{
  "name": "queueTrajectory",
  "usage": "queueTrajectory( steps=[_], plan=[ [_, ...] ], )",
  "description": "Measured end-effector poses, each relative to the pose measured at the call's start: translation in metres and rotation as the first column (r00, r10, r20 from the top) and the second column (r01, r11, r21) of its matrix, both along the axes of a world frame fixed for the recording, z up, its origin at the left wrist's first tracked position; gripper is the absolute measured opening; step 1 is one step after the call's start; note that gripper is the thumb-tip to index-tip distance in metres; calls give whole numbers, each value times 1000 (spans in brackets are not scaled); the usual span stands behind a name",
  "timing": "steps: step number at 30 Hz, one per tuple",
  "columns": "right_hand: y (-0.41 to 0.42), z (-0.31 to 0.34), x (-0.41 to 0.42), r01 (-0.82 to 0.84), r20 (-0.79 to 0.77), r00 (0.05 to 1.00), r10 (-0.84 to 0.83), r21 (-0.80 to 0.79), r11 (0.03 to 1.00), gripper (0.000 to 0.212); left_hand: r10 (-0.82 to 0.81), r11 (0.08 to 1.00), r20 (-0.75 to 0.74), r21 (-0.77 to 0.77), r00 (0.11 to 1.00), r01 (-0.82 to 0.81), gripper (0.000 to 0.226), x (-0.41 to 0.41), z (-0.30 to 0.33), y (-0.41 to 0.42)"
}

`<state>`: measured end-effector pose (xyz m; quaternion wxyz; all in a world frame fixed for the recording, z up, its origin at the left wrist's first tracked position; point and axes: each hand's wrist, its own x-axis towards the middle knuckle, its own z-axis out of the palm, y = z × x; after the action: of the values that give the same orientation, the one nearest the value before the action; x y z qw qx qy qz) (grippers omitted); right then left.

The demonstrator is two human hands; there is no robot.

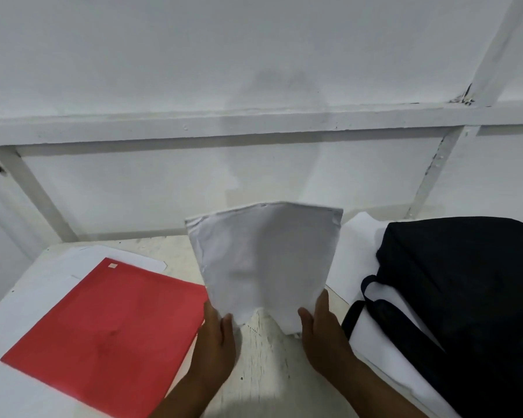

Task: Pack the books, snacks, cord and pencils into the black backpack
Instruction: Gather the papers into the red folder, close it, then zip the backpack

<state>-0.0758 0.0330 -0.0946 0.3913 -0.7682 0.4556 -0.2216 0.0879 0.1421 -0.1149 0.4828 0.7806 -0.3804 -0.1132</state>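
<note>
Hands: left hand point(216, 336) and right hand point(322, 330) grip a blank white book point(263, 260), fingers closed on its near edge.
Folder: red folder point(109, 330) left, small unreadable label.
Backpack: black backpack point(465, 291) right.

- The single head view is looking forward and down from above the surface point(254, 357), close in.
- It is facing a white panelled wall point(254, 70) that is filling the upper half of the view.
- The hands point(218, 333) are entering from the bottom edge, near the lens.
- The wide angle is bending straight edges outward.
</note>
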Motion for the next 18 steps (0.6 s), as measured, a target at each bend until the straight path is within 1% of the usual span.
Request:
queueTrajectory(
  steps=[1, 2, 4, 6, 7, 8, 9, 11, 13, 16, 18],
  plan=[
    [-2, 1, -1, 3, 11, 1000, -3, 4, 1000, 48, -3, 1000, -32, 3, 999, 3, 24, 2, 1, 0],
    [-5, 2, -3, 12, 38, 999, -12, -1, 1000, 45, -3, 1000, -96, 6, 995, 4, 27, 6, 6, 0],
    [-12, 3, -4, 46, 116, 992, -47, 8, 999, 39, -9, 999, -270, 32, 963, 19, 30, 16, 19, 0],
    [-15, -2, -4, 73, 156, 984, -79, 48, 996, 39, -28, 994, -391, 86, 920, 67, 19, 28, 19, 3],
    [-14, -7, -5, 73, 132, 988, -83, 73, 995, 40, -29, 985, -417, 142, 908, 96, 9, 31, 16, 7],
    [-11, -12, -5, 71, 79, 994, -79, 97, 993, 40, -28, 971, -419, 203, 908, 123, 9, 32, 13, 11],
    [-8, -20, -6, 67, 19, 997, -70, 115, 991, 38, -36, 958, -397, 247, 917, 145, 17, 30, 9, 15],
    [-2, -32, -10, 65, -69, 996, -57, 116, 991, 24, -77, 955, -334, 245, 939, 166, 39, 24, 4, 23],
    [-2, -32, -12, 61, -101, 994, -50, 113, 992, 16, -118, 957, -273, 225, 955, 183, 54, 20, 0, 27],
    [-8, -29, -13, 34, -139, 990, -21, 91, 995, 28, -115, 953, -243, 246, 963, 176, 59, 25, -5, 25],
    [-9, -31, -14, 25, -166, 986, -12, 78, 997, 27, -114, 955, -230, 243, 966, 170, 58, 25, -3, 25]
  ],
)
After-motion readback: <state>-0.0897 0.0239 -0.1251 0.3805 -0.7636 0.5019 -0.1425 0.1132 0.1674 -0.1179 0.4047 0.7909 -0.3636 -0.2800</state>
